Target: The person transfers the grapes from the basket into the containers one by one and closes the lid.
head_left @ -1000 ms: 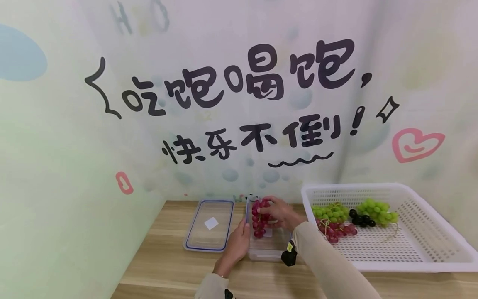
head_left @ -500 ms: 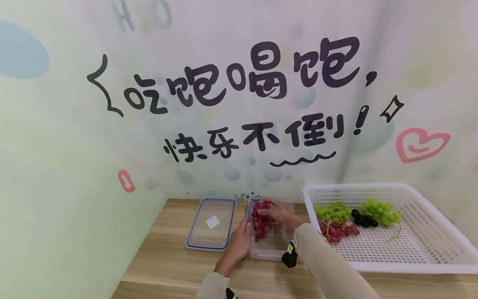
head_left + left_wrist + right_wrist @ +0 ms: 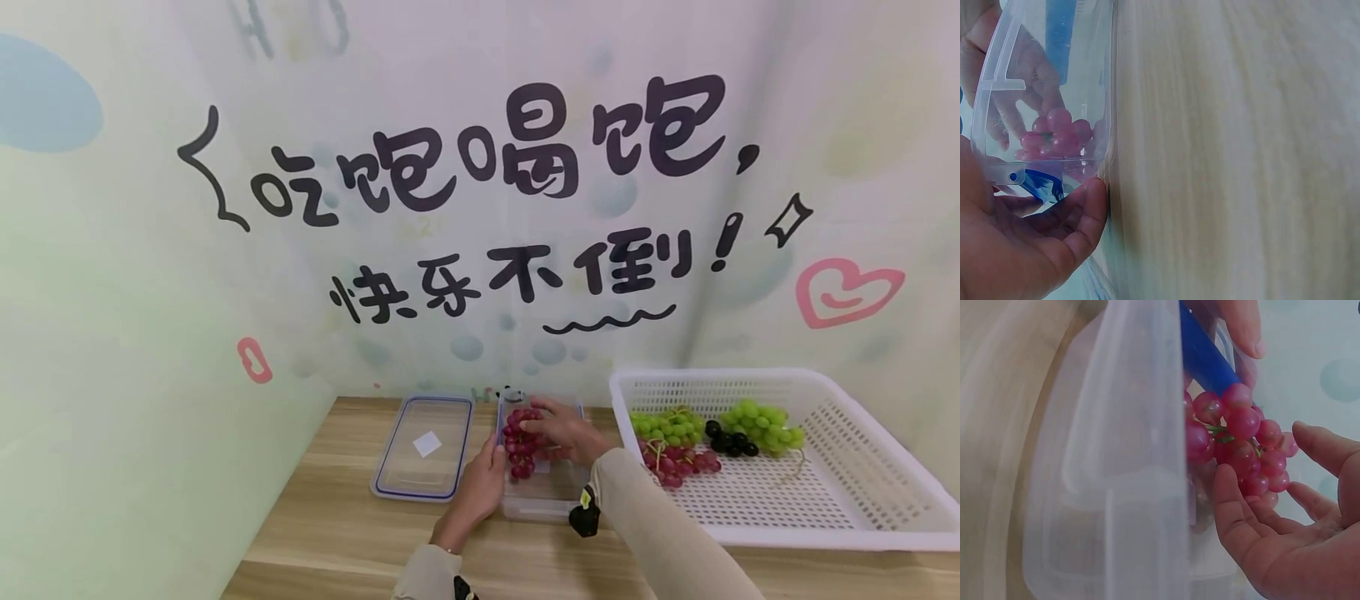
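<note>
A bunch of red grapes [image 3: 519,446] lies in a clear plastic food container [image 3: 542,508], along its left side. My right hand [image 3: 564,432] reaches in from the right with bent fingers round the bunch. In the right wrist view its fingertips meet the grapes [image 3: 1244,425] at the edge. My left hand [image 3: 480,485] holds the container's left side. The left wrist view shows its fingers [image 3: 1088,212] curled against the outer wall, under a blue-sealed flap [image 3: 1041,184]. Grapes [image 3: 1054,140] show through the clear wall, low in the container.
A clear lid [image 3: 420,483] with a blue seal and white label lies left of the container on the wooden table [image 3: 322,508]. A white perforated basket [image 3: 877,512] at the right holds green grapes [image 3: 761,425], black grapes [image 3: 731,442] and red grapes [image 3: 675,467]. A wall stands behind.
The bunch of red grapes has shifted slightly left within the container under my right hand. My left hand keeps its place on the container's side. The head view has tilted slightly.
</note>
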A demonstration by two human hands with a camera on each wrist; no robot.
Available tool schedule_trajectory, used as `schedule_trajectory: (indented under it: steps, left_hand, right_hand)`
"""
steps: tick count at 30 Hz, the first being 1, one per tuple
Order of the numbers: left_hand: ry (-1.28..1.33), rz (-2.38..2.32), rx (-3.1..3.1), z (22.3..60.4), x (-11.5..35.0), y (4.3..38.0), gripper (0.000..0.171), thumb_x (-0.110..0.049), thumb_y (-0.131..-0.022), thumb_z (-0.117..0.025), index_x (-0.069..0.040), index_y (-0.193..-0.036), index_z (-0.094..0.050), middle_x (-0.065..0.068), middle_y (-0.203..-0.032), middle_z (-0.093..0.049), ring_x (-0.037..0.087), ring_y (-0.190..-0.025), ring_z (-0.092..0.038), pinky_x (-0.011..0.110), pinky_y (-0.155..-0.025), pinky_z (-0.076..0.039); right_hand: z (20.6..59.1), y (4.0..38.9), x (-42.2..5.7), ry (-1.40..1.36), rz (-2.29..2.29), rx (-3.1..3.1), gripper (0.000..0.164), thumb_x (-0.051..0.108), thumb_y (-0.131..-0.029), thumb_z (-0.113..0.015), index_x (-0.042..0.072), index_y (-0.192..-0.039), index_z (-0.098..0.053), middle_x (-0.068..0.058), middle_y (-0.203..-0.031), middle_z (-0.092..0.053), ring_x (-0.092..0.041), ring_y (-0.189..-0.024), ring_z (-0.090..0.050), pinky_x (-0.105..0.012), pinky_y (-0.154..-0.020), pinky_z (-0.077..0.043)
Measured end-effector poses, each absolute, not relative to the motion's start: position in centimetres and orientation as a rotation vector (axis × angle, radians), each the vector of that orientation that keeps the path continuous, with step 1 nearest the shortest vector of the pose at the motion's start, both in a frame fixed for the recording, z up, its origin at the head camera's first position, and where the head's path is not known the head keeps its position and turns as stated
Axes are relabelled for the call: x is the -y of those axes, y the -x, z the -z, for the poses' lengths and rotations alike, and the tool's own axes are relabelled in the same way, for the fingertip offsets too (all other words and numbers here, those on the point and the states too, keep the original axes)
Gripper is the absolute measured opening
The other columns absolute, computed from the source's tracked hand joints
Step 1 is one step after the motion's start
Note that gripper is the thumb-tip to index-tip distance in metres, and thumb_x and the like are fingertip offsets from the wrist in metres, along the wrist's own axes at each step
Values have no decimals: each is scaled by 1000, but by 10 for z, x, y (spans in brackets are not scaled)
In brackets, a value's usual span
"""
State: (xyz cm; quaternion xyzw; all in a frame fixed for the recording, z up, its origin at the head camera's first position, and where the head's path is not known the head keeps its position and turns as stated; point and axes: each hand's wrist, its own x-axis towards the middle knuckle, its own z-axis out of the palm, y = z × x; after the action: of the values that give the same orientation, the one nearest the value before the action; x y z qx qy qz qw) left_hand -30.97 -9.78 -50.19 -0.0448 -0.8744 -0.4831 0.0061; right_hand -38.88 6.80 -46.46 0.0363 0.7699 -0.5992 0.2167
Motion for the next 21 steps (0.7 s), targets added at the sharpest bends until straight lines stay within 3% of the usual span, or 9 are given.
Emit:
schedule_trajectory:
  steps: [13, 21]
  left_hand:
    - [111, 1507, 2743, 503, 96, 312, 53, -27, -110, -29, 2, -154, -29, 24, -152, -41, 44, -140, -37, 59, -114, -32]
    - [121, 1502, 2732, 504, 96, 311, 52, -25, -110, -28, 2, -154, -28, 25, -152, -40, 45, -140, -37, 60, -114, -31]
  right_hand:
    - [451, 385, -74, -26, 1672, -2116, 57, 13, -98, -61, 5, -150, -40, -18, -122, -62, -31, -104, -64, -48, -96, -54]
    - [437, 385, -86, -34, 1629, -2133, 51, 16, -99, -59, 6, -147, -43, -17, -122, -63, -35, -113, -60, -47, -99, -52]
